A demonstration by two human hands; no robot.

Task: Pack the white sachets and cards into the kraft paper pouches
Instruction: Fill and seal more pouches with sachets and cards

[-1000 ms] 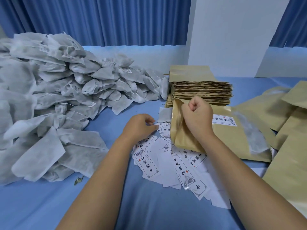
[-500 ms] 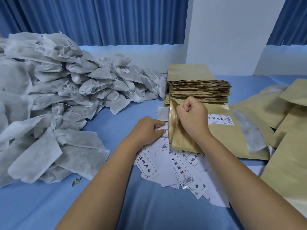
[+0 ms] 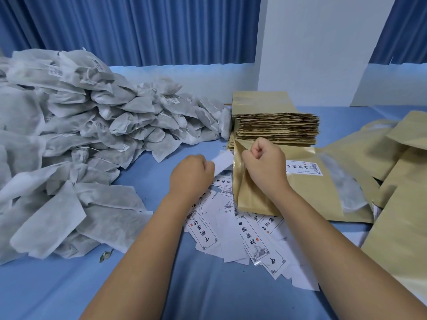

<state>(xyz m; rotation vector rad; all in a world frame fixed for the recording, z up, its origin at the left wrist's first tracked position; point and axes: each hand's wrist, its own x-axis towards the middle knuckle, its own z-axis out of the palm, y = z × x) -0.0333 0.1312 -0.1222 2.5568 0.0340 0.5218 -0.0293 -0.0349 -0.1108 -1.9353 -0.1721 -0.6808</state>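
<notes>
Pouch [image 3: 300,195] lies on surface [image 3: 208,296]; right hand [image 3: 263,165] grip pinches its lip up so mouth gapes; left hand [image 3: 191,174] grip holds white card [image 3: 223,159] just beside mouth, likely for insertion. Sachets [image 3: 80,135] sit heaped at left.

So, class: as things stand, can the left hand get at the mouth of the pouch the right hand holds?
Probably yes. The left hand, pinching a white card, sits just beside the pouch mouth, which the right hand holds open; nothing lies between.
</notes>
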